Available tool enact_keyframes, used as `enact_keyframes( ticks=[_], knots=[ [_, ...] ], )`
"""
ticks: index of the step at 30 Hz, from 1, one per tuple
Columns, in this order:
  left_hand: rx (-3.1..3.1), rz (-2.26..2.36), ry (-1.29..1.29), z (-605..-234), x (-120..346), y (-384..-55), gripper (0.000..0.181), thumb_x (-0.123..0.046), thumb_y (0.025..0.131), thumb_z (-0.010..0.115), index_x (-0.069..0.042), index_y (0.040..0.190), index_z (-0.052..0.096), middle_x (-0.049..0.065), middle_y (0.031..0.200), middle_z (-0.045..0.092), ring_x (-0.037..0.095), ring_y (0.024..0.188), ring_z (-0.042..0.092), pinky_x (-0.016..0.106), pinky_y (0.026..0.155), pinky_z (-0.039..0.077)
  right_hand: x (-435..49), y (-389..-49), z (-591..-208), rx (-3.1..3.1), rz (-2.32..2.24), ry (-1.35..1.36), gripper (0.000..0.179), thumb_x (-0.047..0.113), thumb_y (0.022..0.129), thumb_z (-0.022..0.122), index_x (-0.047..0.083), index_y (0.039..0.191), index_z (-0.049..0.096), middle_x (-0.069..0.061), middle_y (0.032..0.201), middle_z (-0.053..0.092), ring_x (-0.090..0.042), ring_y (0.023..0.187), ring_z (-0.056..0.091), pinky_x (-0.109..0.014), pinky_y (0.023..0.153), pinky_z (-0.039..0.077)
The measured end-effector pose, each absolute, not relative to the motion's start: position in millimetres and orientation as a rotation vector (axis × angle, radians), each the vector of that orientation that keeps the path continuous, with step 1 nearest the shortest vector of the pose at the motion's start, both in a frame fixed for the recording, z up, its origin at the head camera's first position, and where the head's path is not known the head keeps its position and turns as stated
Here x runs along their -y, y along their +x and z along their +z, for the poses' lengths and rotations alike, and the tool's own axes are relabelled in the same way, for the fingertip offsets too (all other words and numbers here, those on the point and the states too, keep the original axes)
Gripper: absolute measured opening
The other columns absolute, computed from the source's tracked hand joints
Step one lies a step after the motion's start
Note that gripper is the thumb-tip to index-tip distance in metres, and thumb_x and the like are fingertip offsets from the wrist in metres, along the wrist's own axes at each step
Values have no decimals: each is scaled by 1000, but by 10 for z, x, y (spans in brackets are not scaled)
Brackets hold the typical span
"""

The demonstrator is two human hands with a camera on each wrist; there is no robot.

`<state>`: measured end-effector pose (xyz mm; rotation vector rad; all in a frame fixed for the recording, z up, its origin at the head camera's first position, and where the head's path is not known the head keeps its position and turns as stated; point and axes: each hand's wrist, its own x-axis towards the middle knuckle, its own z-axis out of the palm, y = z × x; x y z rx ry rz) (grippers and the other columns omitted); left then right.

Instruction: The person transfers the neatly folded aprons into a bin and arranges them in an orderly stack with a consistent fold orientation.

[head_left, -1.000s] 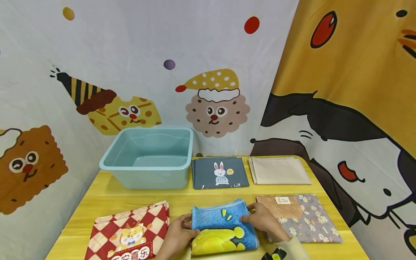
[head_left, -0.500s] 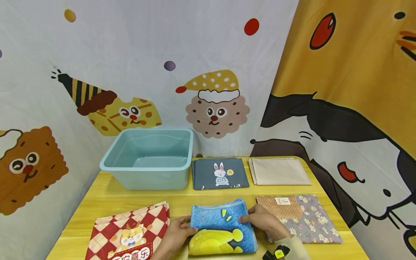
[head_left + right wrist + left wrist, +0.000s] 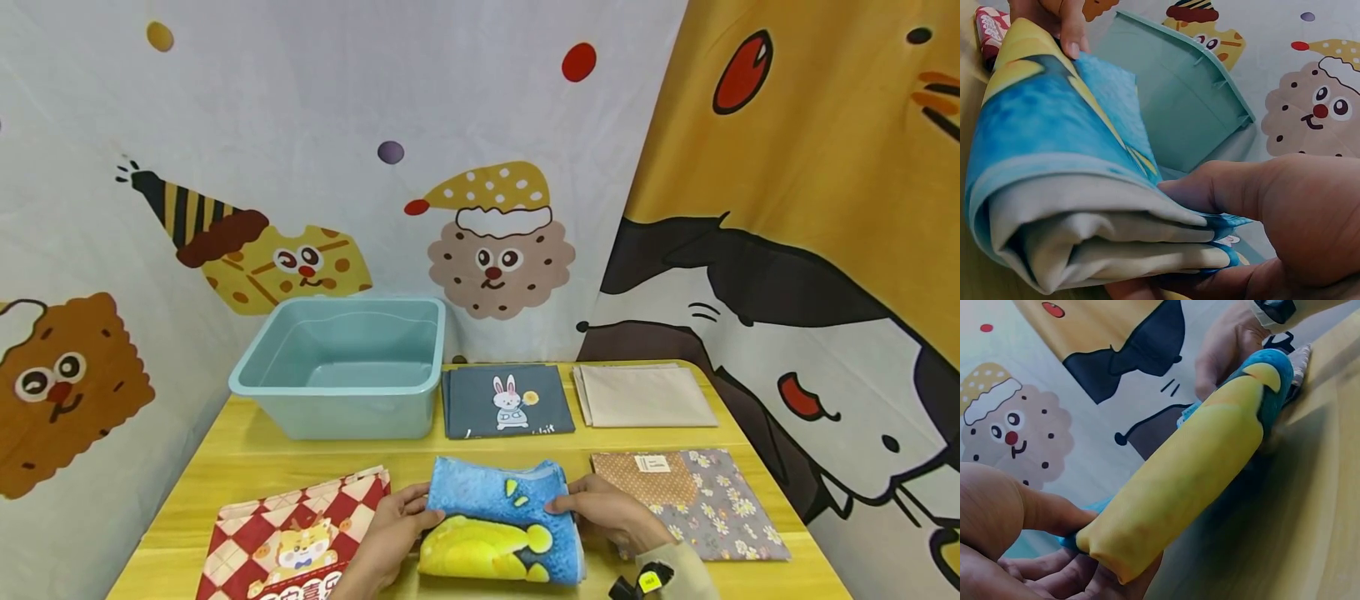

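Observation:
A folded blue cloth [image 3: 498, 533] with a yellow print is held between both hands at the table's near side. My left hand [image 3: 390, 533] pinches its left end, thumb on top and fingers beneath, as the left wrist view shows. At the right end my right hand [image 3: 607, 508] grips the stacked layers, thumb above and fingers below. Pale inner folds [image 3: 1079, 231] show at that end in the right wrist view. A shadow lies under the cloth [image 3: 1172, 481] in the left wrist view, and it looks raised off the wood. Some fingertips are hidden under the cloth.
On the yellow wooden table [image 3: 405, 454], a light-blue tub [image 3: 352, 417] stands back left. Folded cloths lie around: red checked [image 3: 247, 533], dark grey with a rabbit [image 3: 468, 400], beige [image 3: 648, 396] and grey floral [image 3: 727, 517]. A printed curtain [image 3: 510, 83] hangs behind.
Both hands have kept their hold on the blue cloth. It has shifted slightly left and tilted, with its left end moving most. The other cloths and the tub stay where they were.

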<state>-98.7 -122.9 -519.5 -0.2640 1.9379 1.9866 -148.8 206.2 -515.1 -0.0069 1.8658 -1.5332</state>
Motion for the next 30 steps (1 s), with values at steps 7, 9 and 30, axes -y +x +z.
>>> enact_keyframes(
  ticks=[7,9,30],
  knots=[
    [-1924,2033,-268,-5141,1266,-1007,68,-6,95,70,17,149,36,35,136,59,18,103,70,33,84,61,-2078,-1536,-5110,-1757,-1588,-73,45,16,94,67,-12,128,60,-8,106,75,-18,98,71,-37,88,61],
    [-1925,2033,-270,-5130,1277,-1018,68,-6,95,70,17,149,36,35,138,57,18,105,69,32,84,61,-2081,-1550,-5105,-1716,-1610,-83,51,16,95,66,-13,134,54,-10,110,75,-19,101,71,-38,91,61],
    [-1727,2165,-224,-4915,1579,-1071,66,-12,98,65,14,151,35,-5,102,74,4,84,67,21,72,56,-1996,-1567,-4898,-1376,-1856,-195,76,15,105,55,-9,160,8,-9,126,71,-22,113,71,-43,97,59]
  ],
)
